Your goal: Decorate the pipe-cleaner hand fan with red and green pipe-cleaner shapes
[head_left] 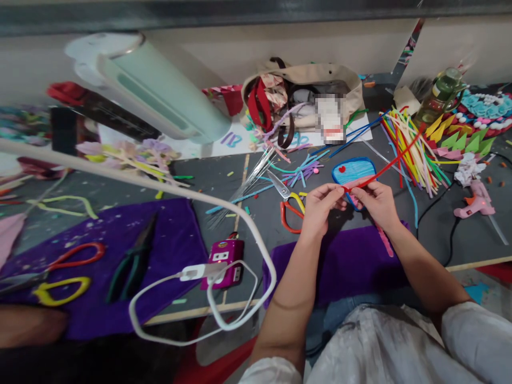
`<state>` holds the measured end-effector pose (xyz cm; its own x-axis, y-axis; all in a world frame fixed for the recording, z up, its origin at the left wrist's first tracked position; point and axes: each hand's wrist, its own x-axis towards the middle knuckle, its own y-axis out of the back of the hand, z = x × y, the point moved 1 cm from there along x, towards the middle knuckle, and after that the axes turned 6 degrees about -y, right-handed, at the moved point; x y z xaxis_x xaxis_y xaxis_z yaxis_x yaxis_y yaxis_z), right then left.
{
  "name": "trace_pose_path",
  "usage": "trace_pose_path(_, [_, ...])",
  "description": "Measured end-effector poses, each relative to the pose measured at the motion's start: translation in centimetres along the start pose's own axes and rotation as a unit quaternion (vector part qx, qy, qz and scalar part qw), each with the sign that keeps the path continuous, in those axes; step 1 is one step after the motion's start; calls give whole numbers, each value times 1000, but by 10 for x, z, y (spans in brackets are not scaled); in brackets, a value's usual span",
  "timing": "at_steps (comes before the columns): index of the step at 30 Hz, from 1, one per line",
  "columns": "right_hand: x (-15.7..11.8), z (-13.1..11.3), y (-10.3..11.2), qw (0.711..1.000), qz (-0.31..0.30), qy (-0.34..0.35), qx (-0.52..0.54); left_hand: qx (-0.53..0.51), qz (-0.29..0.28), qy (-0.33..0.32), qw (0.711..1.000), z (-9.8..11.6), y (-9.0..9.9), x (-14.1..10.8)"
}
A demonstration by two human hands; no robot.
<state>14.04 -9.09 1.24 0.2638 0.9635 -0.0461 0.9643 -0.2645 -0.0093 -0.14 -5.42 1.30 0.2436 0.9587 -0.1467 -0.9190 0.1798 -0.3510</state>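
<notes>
Presently, the head view is showing both hands working close together above the purple cloth (344, 261). The left hand (318, 208) is pinching the red fuzzy stem (394, 162) near its lower end between thumb and fingertips. The right hand (378, 200) is grasping the same stem just beside that point, its long free end slanting up and away towards the bundle of coloured stems (416, 154). The blue-edged piece (354, 170), bearing a small red heart (342, 169), is lying just beyond and partly beneath the fingers; whether any finger is also pressing on it, I cannot tell.

Sound handling, in my judgement, is depending on the left pinch acting as the anchor while the right is guiding the stem in small, even bends. Keeping the two pinches close is giving tighter control; pulling hard would be risking a kink or flattened pile. The free end is wanting clearance from the bundle, where it could be snagging. The scissors (283, 213) are lying near the left hand, and the pink glue gun (476, 201) is resting well apart, on the right.
</notes>
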Motion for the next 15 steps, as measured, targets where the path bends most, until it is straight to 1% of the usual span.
trace_pose_path(3, [-1,0,-1,1000,27,11,0,-16,-8,14,1000,0,-2,-1])
trace_pose_path(8, [-3,2,-2,999,37,25,-15,-11,-7,7,1000,1,-4,-2])
trace_pose_path(12, [-4,1,-3,998,24,40,-30,24,-18,-14,999,2,-2,-1])
trace_pose_path(15, [-4,-2,-2,998,3,42,-46,50,-44,-20,998,4,2,-1])
